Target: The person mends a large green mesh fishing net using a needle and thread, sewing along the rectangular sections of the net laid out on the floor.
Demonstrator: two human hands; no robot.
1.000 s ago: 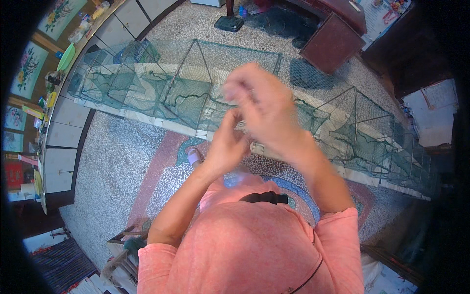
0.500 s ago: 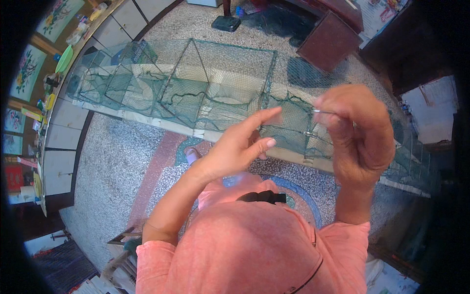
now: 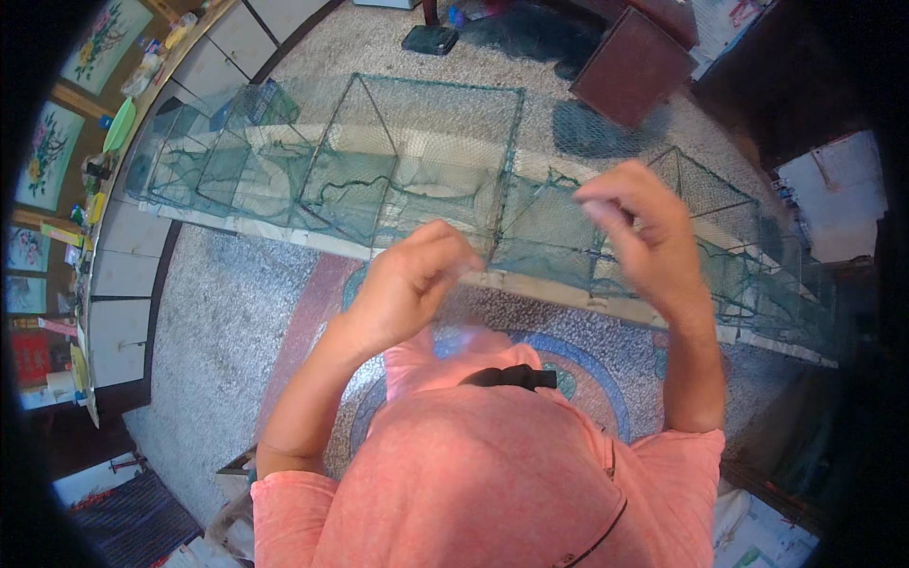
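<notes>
A long green mesh net trap [image 3: 445, 161] with dark rectangular frames stretches across the view, lying along a pale board [image 3: 559, 292]. My left hand [image 3: 412, 284] is raised over the trap's near side, its fingers bent together in a pinch. Whatever sits between those fingertips is hidden and smeared by motion. To the right, my right hand [image 3: 653, 237] hangs over the netting with thumb and forefinger pressed together. I cannot make out what it holds. The two hands are apart, both nearest to the middle section of the trap.
Low white cabinets [image 3: 123, 293] with small items on top curve along the left. A reddish-brown wooden panel [image 3: 632, 66] stands beyond the trap, near a dark flat object [image 3: 429, 39] on the speckled floor [image 3: 227, 312]. Dark netting [image 3: 606, 130] lies by the panel.
My left hand has drawn back left, and its spread fingers have closed into a pinch. My right hand has moved left; the thin metal piece seen in it before no longer shows clearly.
</notes>
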